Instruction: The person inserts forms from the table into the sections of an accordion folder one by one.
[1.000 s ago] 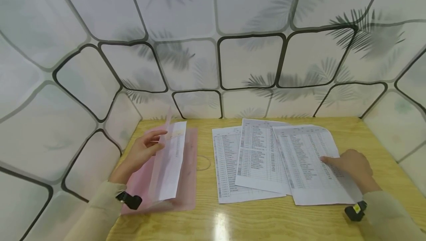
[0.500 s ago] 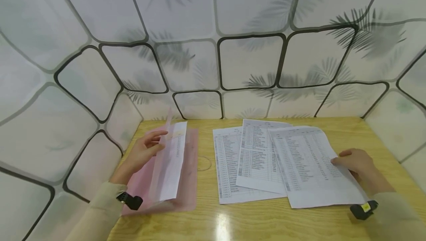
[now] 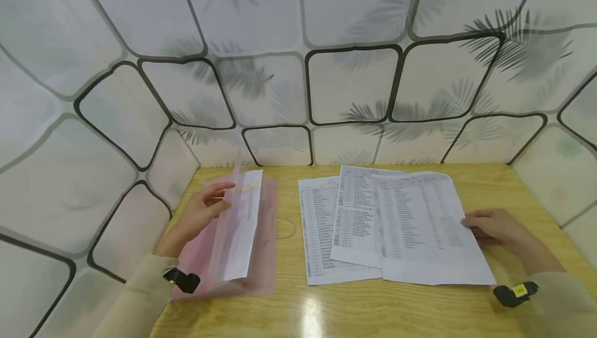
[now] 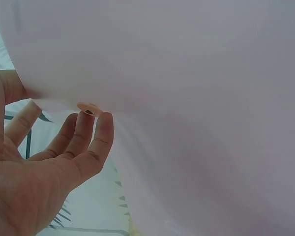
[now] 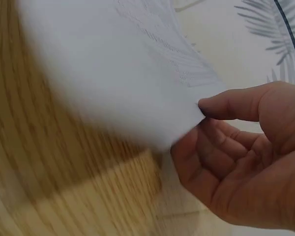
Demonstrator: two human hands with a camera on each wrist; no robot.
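At the left, my left hand (image 3: pixel 200 216) pinches the raised cover of a pink translucent folder (image 3: pixel 267 255). A small round orange tab (image 4: pixel 90 109) on the cover's edge lies at the fingertips in the left wrist view. A white printed sheet (image 3: pixel 242 244) stands tilted inside the folder. My right hand (image 3: pixel 499 229) pinches the right edge of the rightmost printed sheet (image 3: pixel 420 224) between thumb and fingers, and that edge is lifted and bowed in the right wrist view. This sheet overlaps a middle printed sheet (image 3: pixel 356 213), which overlaps a left one (image 3: pixel 319 234).
Everything lies on a wooden table (image 3: pixel 354 314). A thin string loop (image 3: pixel 286 228) sticks out from the folder's right side. A patterned wall (image 3: pixel 350 84) closes off the back and both sides.
My right hand has gone from pressing on the rightmost sheet to pinching its right edge. That sheet has shifted left over the middle one. The left hand and folder have stayed put.
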